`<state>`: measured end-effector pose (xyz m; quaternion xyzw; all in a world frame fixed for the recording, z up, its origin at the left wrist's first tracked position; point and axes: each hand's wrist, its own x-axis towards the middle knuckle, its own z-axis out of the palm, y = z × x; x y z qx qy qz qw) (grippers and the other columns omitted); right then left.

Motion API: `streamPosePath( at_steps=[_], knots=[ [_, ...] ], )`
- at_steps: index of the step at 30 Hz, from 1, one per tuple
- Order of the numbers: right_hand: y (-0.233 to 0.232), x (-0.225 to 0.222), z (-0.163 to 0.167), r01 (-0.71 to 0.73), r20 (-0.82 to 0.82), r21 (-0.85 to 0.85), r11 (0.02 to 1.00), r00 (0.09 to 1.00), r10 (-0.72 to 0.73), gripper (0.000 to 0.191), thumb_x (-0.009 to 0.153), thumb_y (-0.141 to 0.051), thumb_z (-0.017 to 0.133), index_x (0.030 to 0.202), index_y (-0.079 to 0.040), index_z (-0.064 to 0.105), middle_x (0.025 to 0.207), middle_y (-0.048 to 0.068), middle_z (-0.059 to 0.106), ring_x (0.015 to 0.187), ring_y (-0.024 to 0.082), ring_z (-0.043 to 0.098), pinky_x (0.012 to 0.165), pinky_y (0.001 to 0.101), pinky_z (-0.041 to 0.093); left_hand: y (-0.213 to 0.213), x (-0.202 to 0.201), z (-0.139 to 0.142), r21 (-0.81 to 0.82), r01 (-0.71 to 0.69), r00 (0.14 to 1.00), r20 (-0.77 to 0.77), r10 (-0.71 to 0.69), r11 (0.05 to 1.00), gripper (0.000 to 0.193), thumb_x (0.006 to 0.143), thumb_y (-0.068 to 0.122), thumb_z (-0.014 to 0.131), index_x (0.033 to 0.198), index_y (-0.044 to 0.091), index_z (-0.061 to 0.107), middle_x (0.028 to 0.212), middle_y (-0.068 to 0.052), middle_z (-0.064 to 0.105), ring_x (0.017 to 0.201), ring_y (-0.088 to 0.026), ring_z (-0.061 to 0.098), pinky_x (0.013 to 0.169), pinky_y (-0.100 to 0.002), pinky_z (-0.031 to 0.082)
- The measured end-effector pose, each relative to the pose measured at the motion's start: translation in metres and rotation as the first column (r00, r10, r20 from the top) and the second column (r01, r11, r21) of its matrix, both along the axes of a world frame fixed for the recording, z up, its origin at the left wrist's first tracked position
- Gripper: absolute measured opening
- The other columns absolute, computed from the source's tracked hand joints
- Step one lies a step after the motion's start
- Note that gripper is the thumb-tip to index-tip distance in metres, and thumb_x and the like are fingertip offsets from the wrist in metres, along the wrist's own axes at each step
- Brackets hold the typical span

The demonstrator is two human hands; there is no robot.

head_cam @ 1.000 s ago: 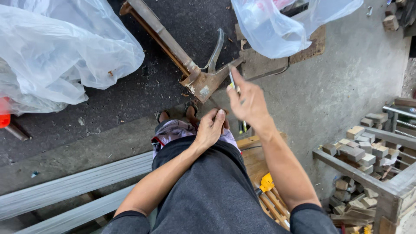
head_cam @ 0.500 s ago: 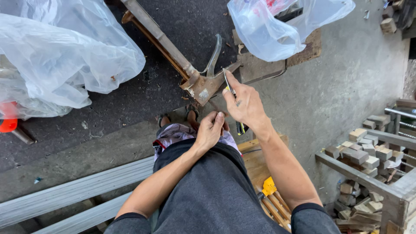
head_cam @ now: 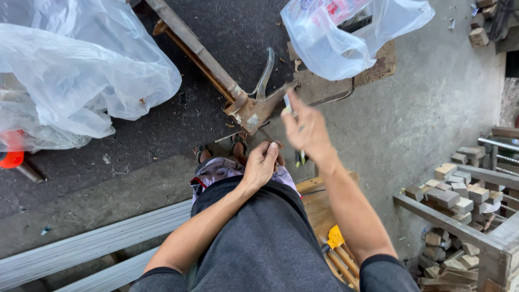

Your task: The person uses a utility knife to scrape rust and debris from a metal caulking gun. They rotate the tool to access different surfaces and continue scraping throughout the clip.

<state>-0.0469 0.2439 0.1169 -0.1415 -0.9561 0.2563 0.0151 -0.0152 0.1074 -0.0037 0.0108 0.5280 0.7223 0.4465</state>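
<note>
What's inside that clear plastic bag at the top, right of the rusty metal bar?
Through the clear plastic bag only blurred red and blue patches show near its top; what they are cannot be told. The bag's folds cover the rest.

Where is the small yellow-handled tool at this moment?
In the head view, the yellow-handled tool lies low and right of centre on the wooden slats, beside the right forearm.

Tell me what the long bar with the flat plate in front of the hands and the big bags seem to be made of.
The bar and its plate look like steel, bare and rusty: brown patches over dull grey. The bags look like thin clear plastic film: glossy, wrinkled, with contents showing through. The blocks stacked to the right look like raw, pale wood.
</note>
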Motion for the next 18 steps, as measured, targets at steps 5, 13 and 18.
streamPosePath(
  at_steps=[5,13,18],
  knots=[
    [-0.007,0.001,0.005,0.136,0.318,-0.218,0.966,0.946,-0.061,0.063,0.089,-0.027,0.056,0.149,-0.009,0.051,0.110,0.029,0.071,0.095,0.038,0.074,0.089,0.0409,0.057,0.000,-0.001,-0.003,0.007,0.007,0.997,-0.078,-0.007,1.000,0.036,0.110,0.030,0.048,0.104,0.000,0.066,0.071,-0.004,0.067,0.054,-0.007,0.054,0.051,-0.023,0.045],
    [0.008,-0.037,-0.002,0.000,0.206,-0.139,0.990,0.978,0.029,0.065,0.094,-0.029,0.050,0.154,-0.005,0.046,0.126,0.028,0.067,0.097,0.041,0.074,0.090,0.0434,0.057,-0.002,-0.002,0.001,-0.001,0.027,0.999,-0.044,-0.027,1.000,0.036,0.109,0.033,0.047,0.107,0.002,0.066,0.071,-0.004,0.069,0.053,-0.006,0.053,0.050,-0.022,0.043],
    [0.003,-0.032,-0.005,-0.236,0.069,-0.050,0.970,0.969,0.239,0.059,0.102,-0.027,0.052,0.156,-0.003,0.048,0.137,0.032,0.066,0.120,0.050,0.064,0.101,0.0492,0.051,-0.004,-0.004,0.000,-0.022,0.041,0.995,-0.088,-0.043,0.999,0.041,0.111,0.033,0.048,0.099,-0.002,0.064,0.074,-0.004,0.071,0.055,-0.006,0.057,0.052,-0.023,0.046]
  ],
)
